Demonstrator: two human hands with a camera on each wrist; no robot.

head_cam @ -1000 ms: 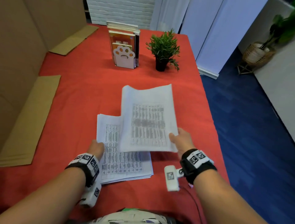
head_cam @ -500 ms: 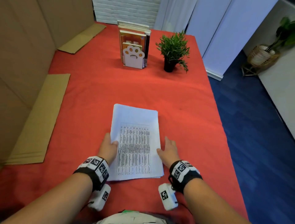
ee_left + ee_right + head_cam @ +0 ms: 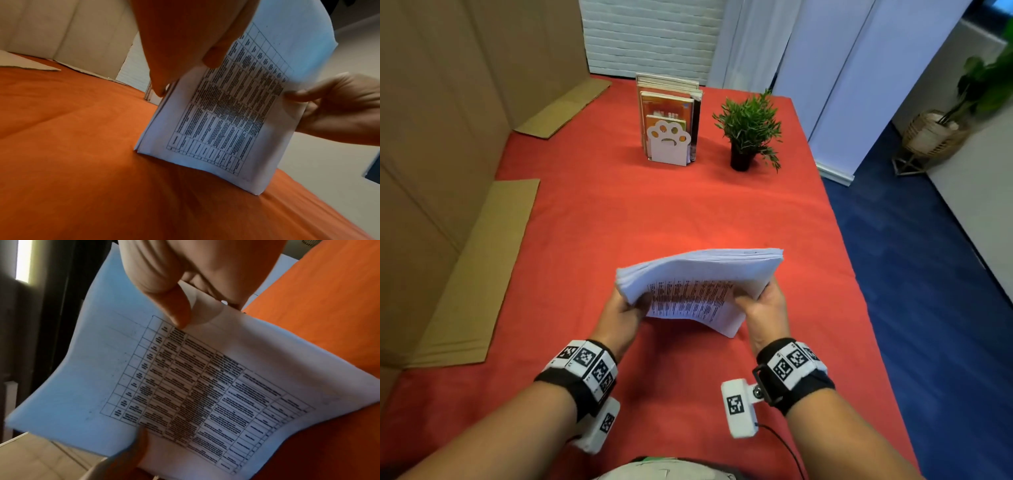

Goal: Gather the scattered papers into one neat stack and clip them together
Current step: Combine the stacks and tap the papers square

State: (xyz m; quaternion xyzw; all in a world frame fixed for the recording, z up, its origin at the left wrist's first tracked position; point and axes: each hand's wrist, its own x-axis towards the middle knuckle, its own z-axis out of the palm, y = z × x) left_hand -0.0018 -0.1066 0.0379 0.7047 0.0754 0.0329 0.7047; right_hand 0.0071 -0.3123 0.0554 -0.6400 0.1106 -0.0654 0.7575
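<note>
The desk [image 3: 592,219], draped in a red cloth, spreads out ahead of and under both hands. Flat cardboard sheets [image 3: 482,267] lie well to the left of the left hand, against a tall cardboard wall [image 3: 441,102]. Far beyond the hands, at the desk's back edge, a row of books [image 3: 671,102] stands upright behind a white paw-shaped bookend [image 3: 667,145], with a small potted plant [image 3: 748,130] just to its right.

Between the hands stands the stack of papers [image 3: 698,284] — tilted up on its lower edge, which touches the cloth close in front of the wrists, the printed table facing the person. The upper part bows away and the sheet edges fan slightly at the top left. The left hand [image 3: 625,311] grasps the stack's left side, thumb on the printed face and fingers behind. The right hand [image 3: 765,310] grasps the right side the same way — its thumb [image 3: 174,309] presses the top sheet in the right wrist view.
</note>
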